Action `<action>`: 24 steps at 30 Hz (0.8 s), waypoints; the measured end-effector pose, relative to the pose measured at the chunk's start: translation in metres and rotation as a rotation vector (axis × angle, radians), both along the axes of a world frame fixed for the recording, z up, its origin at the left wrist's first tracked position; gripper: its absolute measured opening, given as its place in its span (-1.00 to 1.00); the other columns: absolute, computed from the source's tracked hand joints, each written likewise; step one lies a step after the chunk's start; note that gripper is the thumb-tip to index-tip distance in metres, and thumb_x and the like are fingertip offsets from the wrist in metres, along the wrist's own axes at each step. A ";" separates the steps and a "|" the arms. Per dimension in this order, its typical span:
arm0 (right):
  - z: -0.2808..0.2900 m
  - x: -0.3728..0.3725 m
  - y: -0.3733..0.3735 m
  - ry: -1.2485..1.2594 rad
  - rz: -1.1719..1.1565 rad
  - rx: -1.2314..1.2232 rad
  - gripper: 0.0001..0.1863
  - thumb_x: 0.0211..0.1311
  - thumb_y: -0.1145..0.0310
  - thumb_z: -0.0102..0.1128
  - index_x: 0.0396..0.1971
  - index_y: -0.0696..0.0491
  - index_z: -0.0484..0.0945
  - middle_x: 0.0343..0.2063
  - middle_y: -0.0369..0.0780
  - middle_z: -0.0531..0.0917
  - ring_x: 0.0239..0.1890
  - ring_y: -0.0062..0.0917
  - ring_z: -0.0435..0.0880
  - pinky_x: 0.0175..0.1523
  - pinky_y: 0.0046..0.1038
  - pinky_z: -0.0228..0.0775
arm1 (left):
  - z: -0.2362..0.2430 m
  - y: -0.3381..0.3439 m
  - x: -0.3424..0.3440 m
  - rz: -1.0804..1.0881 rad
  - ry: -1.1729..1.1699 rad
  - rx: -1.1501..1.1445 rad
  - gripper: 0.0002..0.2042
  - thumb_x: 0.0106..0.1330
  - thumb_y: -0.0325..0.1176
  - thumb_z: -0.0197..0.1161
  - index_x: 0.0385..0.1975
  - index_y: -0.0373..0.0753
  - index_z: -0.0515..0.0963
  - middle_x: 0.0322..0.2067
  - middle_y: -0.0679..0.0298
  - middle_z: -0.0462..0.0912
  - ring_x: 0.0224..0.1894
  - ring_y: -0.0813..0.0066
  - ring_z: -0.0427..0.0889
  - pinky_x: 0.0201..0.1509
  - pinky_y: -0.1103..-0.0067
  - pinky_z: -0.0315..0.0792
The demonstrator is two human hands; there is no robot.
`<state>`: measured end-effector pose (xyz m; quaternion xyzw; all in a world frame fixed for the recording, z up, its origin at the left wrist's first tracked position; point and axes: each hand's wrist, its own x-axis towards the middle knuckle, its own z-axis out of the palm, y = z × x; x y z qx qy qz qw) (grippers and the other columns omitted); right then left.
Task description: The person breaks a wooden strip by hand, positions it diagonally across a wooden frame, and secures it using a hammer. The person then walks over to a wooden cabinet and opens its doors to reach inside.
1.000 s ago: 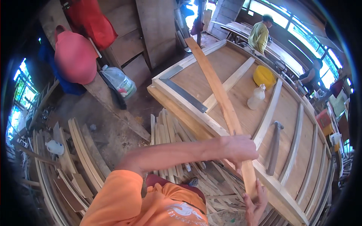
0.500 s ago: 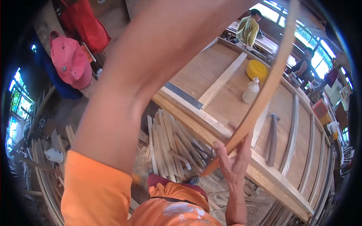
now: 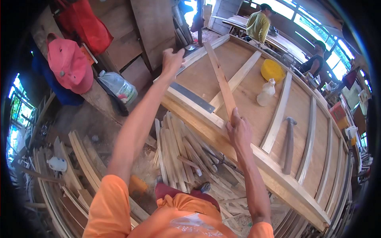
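A wooden strip (image 3: pixel 222 81) slants away over the big panel frame, its near end in my right hand (image 3: pixel 240 129), whose fingers are wrapped round it. Its far end reaches the back rail of the frame. My left hand (image 3: pixel 172 63) is raised by the frame's left corner, fingers loosely bent and apart, with nothing seen in it. Below that hand a flat grey metal strip (image 3: pixel 193 96) lies along the near rail. The panel frame (image 3: pixel 212 124) has a plywood sheet and several pale crosspieces. A hammer (image 3: pixel 289 144) and a whitish squeeze bottle (image 3: pixel 266 93) rest on the plywood.
A yellow bowl (image 3: pixel 272 70) sits toward the panel's back. Loose wood strips (image 3: pixel 174 148) are heaped on the floor beneath the near edge. At left hang a pink cap (image 3: pixel 69 65) and a red bag (image 3: pixel 85 27), above a clear plastic jug (image 3: pixel 118 87). Two people work beyond the panel.
My left arm has come down from across the view to the frame's left corner. The wooden strip has swung from upper right to upper left, lower over the panel, still in my right hand.
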<state>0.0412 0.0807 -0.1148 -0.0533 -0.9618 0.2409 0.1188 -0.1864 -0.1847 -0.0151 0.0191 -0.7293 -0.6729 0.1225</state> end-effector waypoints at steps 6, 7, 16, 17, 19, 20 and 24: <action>-0.021 -0.034 -0.002 0.114 0.090 0.112 -0.29 0.21 0.33 0.39 0.36 0.24 0.44 -0.28 0.05 0.64 -0.21 -0.04 0.64 -0.08 -0.10 0.50 | -0.060 -0.027 0.079 0.072 0.065 0.063 -0.47 0.49 -0.21 0.29 0.27 -0.45 0.32 0.09 -0.01 0.60 -0.15 0.41 0.74 -0.19 0.56 0.59; -0.026 -0.037 0.000 0.216 0.120 0.102 -0.35 0.21 0.31 0.39 0.30 0.20 0.47 -0.34 0.03 0.65 -0.25 -0.07 0.62 -0.12 -0.08 0.46 | -0.065 -0.026 0.085 0.082 0.066 0.049 -0.48 0.50 -0.21 0.28 0.26 -0.43 0.33 0.07 0.01 0.61 -0.14 0.42 0.73 -0.18 0.56 0.59; 0.012 -0.007 0.024 0.157 0.011 -0.169 -0.33 0.36 0.18 0.39 0.36 0.22 0.47 -0.12 0.09 0.66 -0.13 -0.16 0.68 -0.03 -0.21 0.52 | -0.066 0.004 0.097 -0.082 0.100 -0.080 -0.65 0.54 -0.28 0.20 0.19 -0.36 0.47 -0.06 0.15 0.68 -0.16 0.50 0.69 -0.17 0.60 0.55; 0.021 0.009 0.035 0.098 0.003 -0.323 -0.39 0.39 0.20 0.38 0.33 0.21 0.52 -0.12 0.05 0.68 -0.16 -0.21 0.68 -0.04 -0.24 0.52 | -0.064 0.009 0.092 -0.093 0.082 -0.081 -0.65 0.54 -0.28 0.20 0.19 -0.36 0.47 -0.06 0.15 0.68 -0.16 0.50 0.69 -0.17 0.60 0.55; 0.020 0.043 0.060 0.065 -0.014 -0.416 -0.47 0.41 0.25 0.35 0.28 0.21 0.57 -0.14 0.02 0.68 -0.20 -0.23 0.67 -0.06 -0.25 0.52 | -0.059 0.035 0.077 -0.377 0.015 -0.098 -0.67 0.54 -0.31 0.19 0.18 -0.34 0.54 -0.14 0.21 0.72 -0.18 0.55 0.68 -0.16 0.61 0.54; 0.023 0.061 0.069 0.068 -0.002 -0.509 -0.54 0.43 0.30 0.33 0.23 0.20 0.63 -0.16 -0.01 0.69 -0.24 -0.25 0.66 -0.07 -0.27 0.53 | -0.058 0.051 0.066 -0.460 -0.020 -0.143 -0.62 0.51 -0.33 0.23 0.23 -0.35 0.54 -0.13 0.20 0.75 -0.19 0.59 0.68 -0.17 0.64 0.53; 0.030 0.111 0.058 0.150 0.246 -0.238 -0.45 0.27 0.31 0.47 0.25 0.11 0.63 -0.12 -0.07 0.67 -0.10 -0.24 0.60 0.03 -0.22 0.45 | -0.103 0.110 0.015 -0.267 -0.106 -0.373 -0.54 0.42 -0.29 0.34 0.24 -0.39 0.54 -0.09 0.14 0.78 -0.16 0.45 0.73 -0.09 0.53 0.59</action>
